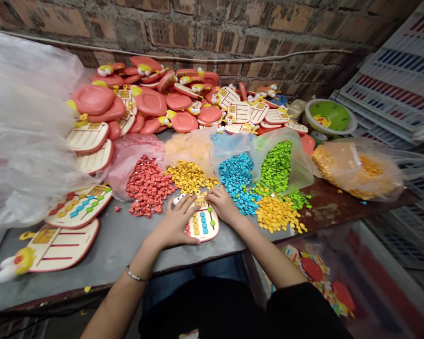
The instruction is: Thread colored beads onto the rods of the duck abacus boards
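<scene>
A small cream toy panel (204, 224) with a red rim and rows of coloured buttons lies on the grey table (120, 245) in front of me. My left hand (175, 222) grips its left side, fingers curled over the edge. My right hand (223, 205) rests at the panel's upper right corner, fingers bent down onto it beside the blue buttons (237, 175); what the fingertips hold I cannot make out. Heaps of red buttons (147, 186), yellow buttons (190, 176), green buttons (277, 165) and more yellow buttons (275, 214) lie just beyond.
A big stack of red shells and cream panels (176, 101) fills the back by the brick wall. Two more panels (78, 206) lie at the left under a clear plastic bag (24, 132). An orange-filled bag (356, 172), a green bowl (330, 117) and crates (399, 80) stand right.
</scene>
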`<state>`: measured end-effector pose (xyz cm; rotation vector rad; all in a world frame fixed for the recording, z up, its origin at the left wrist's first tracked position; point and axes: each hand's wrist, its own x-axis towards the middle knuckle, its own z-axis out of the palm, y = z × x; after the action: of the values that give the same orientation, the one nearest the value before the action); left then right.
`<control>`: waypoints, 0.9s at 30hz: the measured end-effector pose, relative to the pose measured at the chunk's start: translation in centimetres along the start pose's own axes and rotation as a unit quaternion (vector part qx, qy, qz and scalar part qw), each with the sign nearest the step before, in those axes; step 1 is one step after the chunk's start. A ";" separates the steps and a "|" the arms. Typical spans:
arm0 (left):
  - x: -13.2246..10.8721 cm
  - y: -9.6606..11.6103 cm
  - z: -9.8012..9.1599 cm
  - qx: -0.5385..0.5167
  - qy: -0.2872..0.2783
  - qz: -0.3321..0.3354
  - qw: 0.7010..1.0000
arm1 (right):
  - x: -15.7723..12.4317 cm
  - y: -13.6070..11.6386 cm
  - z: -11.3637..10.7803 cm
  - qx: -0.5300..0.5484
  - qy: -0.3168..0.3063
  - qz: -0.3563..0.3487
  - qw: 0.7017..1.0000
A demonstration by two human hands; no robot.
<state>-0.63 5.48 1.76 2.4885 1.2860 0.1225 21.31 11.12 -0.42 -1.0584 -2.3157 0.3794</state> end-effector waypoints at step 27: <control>0.0 0.0 0.1 0.002 0.005 0.001 1.000 | -0.2 -0.2 -1.2 0.069 0.045 -0.011 0.996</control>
<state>-0.59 5.44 1.67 2.4955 1.2892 0.1324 22.02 10.84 0.53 -0.9613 -2.1857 0.4669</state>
